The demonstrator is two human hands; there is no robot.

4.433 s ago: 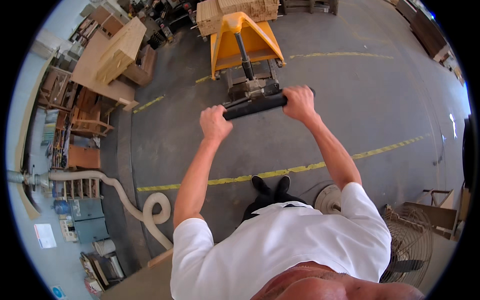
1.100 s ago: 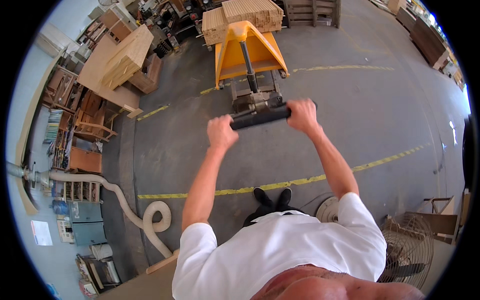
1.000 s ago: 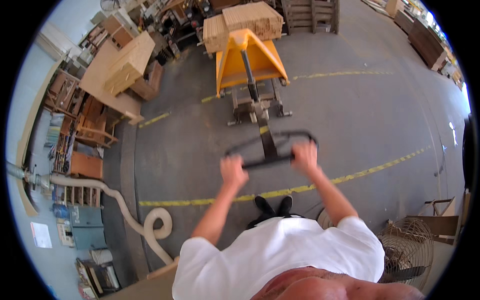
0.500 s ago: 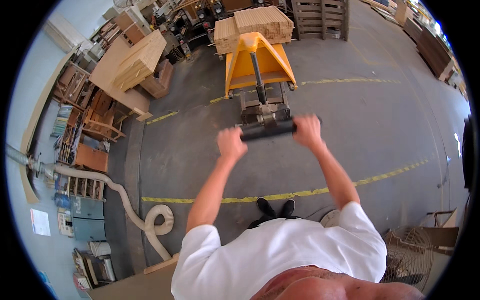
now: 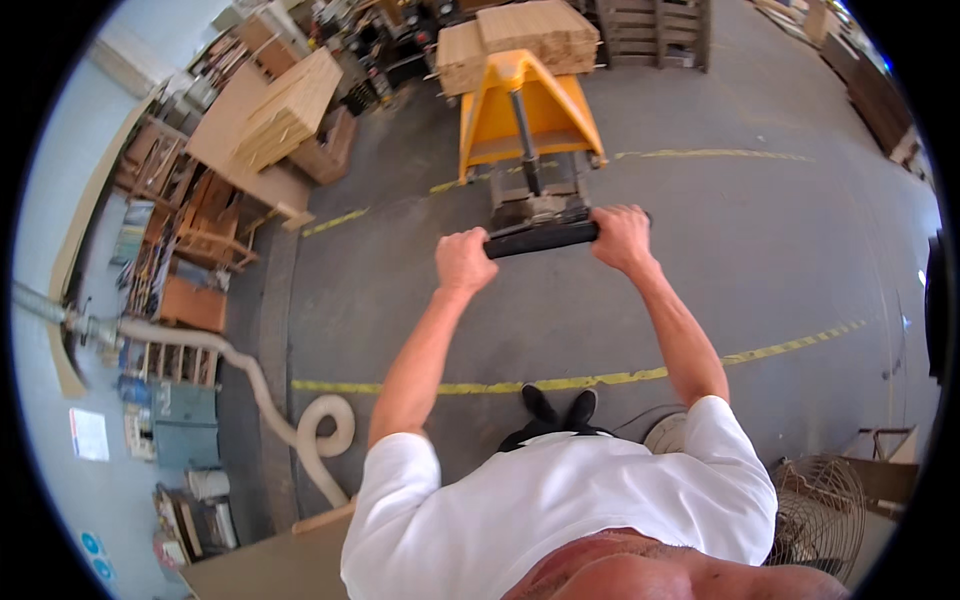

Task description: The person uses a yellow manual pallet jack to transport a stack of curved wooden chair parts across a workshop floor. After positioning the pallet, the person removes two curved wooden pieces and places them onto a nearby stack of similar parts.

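Watching remotely, I have my left hand (image 5: pixel 465 261) and right hand (image 5: pixel 622 237) wrapped around the black bar handle (image 5: pixel 541 239) of the yellow steel pallet jack (image 5: pixel 565 118), ahead, before stacked pale timber (image 5: pixel 540 36). Gripping's done; whether lifting remains, I can't tell.

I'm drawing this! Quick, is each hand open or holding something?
Left hand: closed, holding the black handle.
Right hand: closed, holding the same handle.
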